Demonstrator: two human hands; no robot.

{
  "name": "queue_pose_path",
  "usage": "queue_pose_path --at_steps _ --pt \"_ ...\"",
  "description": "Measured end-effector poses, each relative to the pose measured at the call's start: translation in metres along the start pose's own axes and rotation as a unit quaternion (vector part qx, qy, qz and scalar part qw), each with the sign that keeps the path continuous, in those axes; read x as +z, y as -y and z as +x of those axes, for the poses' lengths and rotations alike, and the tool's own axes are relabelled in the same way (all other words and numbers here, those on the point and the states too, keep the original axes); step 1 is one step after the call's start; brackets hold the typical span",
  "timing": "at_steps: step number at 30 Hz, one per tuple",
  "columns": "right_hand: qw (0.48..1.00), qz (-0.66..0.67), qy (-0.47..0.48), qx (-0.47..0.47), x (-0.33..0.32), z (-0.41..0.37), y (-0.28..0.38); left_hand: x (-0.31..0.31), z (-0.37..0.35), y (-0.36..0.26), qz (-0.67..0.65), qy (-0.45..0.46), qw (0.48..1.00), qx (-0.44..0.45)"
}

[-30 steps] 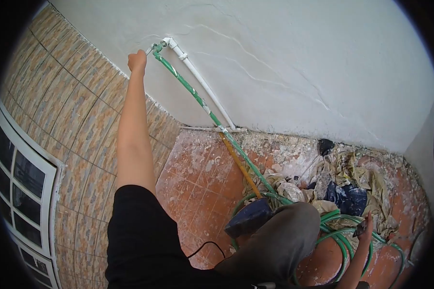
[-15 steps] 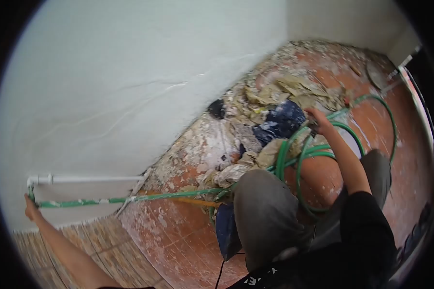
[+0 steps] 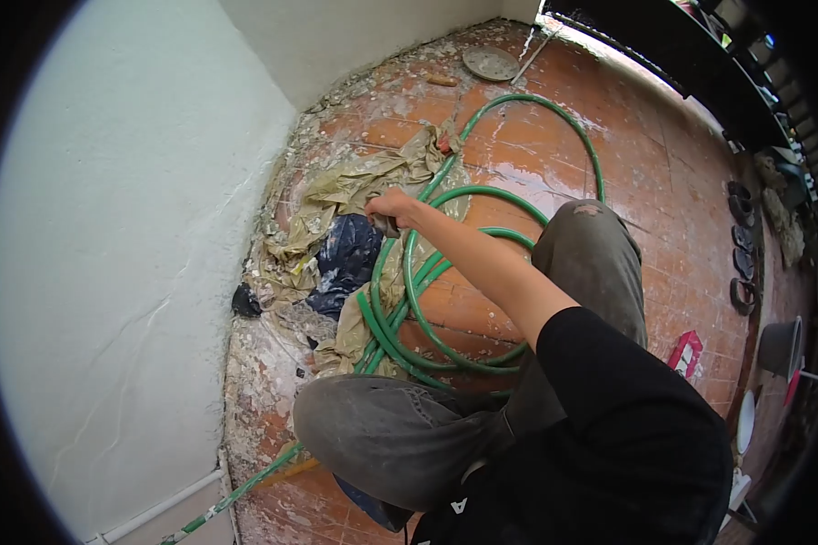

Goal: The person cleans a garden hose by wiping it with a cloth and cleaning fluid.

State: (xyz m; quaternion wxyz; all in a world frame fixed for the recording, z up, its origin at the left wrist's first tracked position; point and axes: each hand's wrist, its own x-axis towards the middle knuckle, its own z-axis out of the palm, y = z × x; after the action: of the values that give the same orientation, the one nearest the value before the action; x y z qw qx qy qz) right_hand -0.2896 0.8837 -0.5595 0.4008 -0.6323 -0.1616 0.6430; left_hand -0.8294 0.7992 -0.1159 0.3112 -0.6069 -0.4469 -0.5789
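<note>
My right hand (image 3: 396,211) reaches forward, its fingers closed on a small crumpled grey-brown rag (image 3: 386,226) that is partly hidden by the hand. Just below it, a green hose (image 3: 412,282) lies in loose loops on the floor. Beside the hand are a dark blue plastic bag (image 3: 347,259) and crumpled tan sheeting (image 3: 345,186), both smeared with white. My left hand is outside the view. At the lower left, a stretch of the hose runs toward a white pipe (image 3: 164,505) on the wall.
White debris lines the foot of the pale wall (image 3: 154,200). A round pan (image 3: 491,64) and a stick (image 3: 536,56) lie at the back. Along the right are sandals (image 3: 742,252), a pink-and-white packet (image 3: 685,354) and a grey bucket (image 3: 778,347). My bent knees flank the hose.
The view has turned to the right, bringing the sandals and bucket in. My left hand, earlier by the wall pipe's elbow, has left the view. My right hand still grips the rag.
</note>
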Motion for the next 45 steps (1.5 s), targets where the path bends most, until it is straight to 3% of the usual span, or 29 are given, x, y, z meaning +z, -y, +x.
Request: queue_pose_path --at_steps 1,3,4,6,7,9,10,12,13,14,16,18,20,21,23,24,26,28,31,34,36,40,42,45 --pt "1.000 0.002 -0.005 0.000 0.002 -0.005 0.003 0.025 -0.026 -0.028 -0.005 0.001 1.000 -0.001" --pt "0.990 0.127 -0.054 -0.039 0.007 -0.014 0.004 0.072 -0.085 -0.076 -0.115 0.214 0.966 -0.092" --pt "0.989 0.129 -0.058 -0.041 0.007 -0.016 0.000 0.097 -0.114 -0.100 -0.162 0.264 0.941 -0.137" --pt "0.966 0.239 0.099 -0.014 0.006 -0.020 -0.011 0.139 -0.157 -0.140 -0.245 0.391 0.857 -0.230" --pt "0.965 0.242 0.095 -0.016 0.009 -0.023 -0.017 0.163 -0.179 -0.156 -0.298 0.388 0.835 -0.253" --pt "0.925 0.375 0.057 -0.022 0.014 -0.032 -0.030 0.206 -0.220 -0.191 -0.359 0.476 0.769 -0.232" --pt "0.924 0.378 0.055 -0.018 0.007 -0.037 -0.036 0.225 -0.239 -0.210 -0.385 0.530 0.725 -0.215" --pt "0.915 0.383 0.125 0.027 -0.005 -0.048 -0.050 0.261 -0.281 -0.241 -0.413 0.629 0.638 -0.164" --pt "0.945 0.318 0.069 0.024 -0.003 -0.054 -0.054 0.276 -0.305 -0.253 -0.417 0.660 0.607 -0.150" --pt "0.943 0.323 0.073 0.026 -0.005 -0.057 -0.056 0.282 -0.322 -0.269 -0.378 0.689 0.609 -0.107" --pt "0.939 0.336 0.067 0.037 -0.010 -0.065 -0.065 0.292 -0.360 -0.293 -0.425 0.686 0.590 -0.022" --pt "0.932 0.350 0.086 0.042 -0.011 -0.073 -0.071 0.293 -0.398 -0.311 -0.451 0.679 0.578 -0.031" --pt "0.906 0.400 0.134 -0.031 -0.009 -0.074 -0.073 0.284 -0.430 -0.322 -0.432 0.627 0.647 -0.026" --pt "0.904 0.400 0.145 -0.031 -0.004 -0.070 -0.071 0.281 -0.432 -0.327 -0.424 0.627 0.653 -0.024" --pt "0.870 0.482 0.091 -0.040 0.008 -0.065 -0.078 0.270 -0.439 -0.334 -0.399 0.742 0.475 -0.254" --pt "0.850 0.522 0.061 -0.044 0.013 -0.064 -0.082 0.265 -0.441 -0.335 -0.392 0.742 0.478 -0.259" --pt "0.847 0.522 0.095 -0.024 0.011 -0.064 -0.095 0.257 -0.444 -0.339 -0.371 0.723 0.519 -0.263" --pt "0.836 0.542 0.025 -0.078 0.017 -0.060 -0.102 0.253 -0.443 -0.342 -0.351 0.702 0.561 -0.263" --pt "0.825 0.558 -0.037 -0.081 0.029 -0.046 -0.103 0.251 -0.439 -0.348 -0.325 0.682 0.603 -0.258" --pt "0.837 0.540 -0.004 -0.093 0.017 -0.065 -0.092 0.255 -0.437 -0.349 -0.259 0.683 0.630 -0.262" --pt "0.826 0.551 0.026 -0.119 0.014 -0.058 -0.095 0.260 -0.442 -0.349 -0.388 0.628 0.623 -0.257" --pt "0.830 0.542 0.050 -0.122 0.010 -0.060 -0.095 0.258 -0.443 -0.353 -0.399 0.601 0.643 -0.258" --pt "0.829 0.541 0.056 -0.129 0.011 -0.067 -0.090 0.258 -0.446 -0.352 -0.398 0.571 0.684 -0.217" --pt "0.825 0.549 0.066 -0.119 0.013 -0.078 -0.087 0.255 -0.436 -0.351 -0.381 0.585 0.684 -0.211"
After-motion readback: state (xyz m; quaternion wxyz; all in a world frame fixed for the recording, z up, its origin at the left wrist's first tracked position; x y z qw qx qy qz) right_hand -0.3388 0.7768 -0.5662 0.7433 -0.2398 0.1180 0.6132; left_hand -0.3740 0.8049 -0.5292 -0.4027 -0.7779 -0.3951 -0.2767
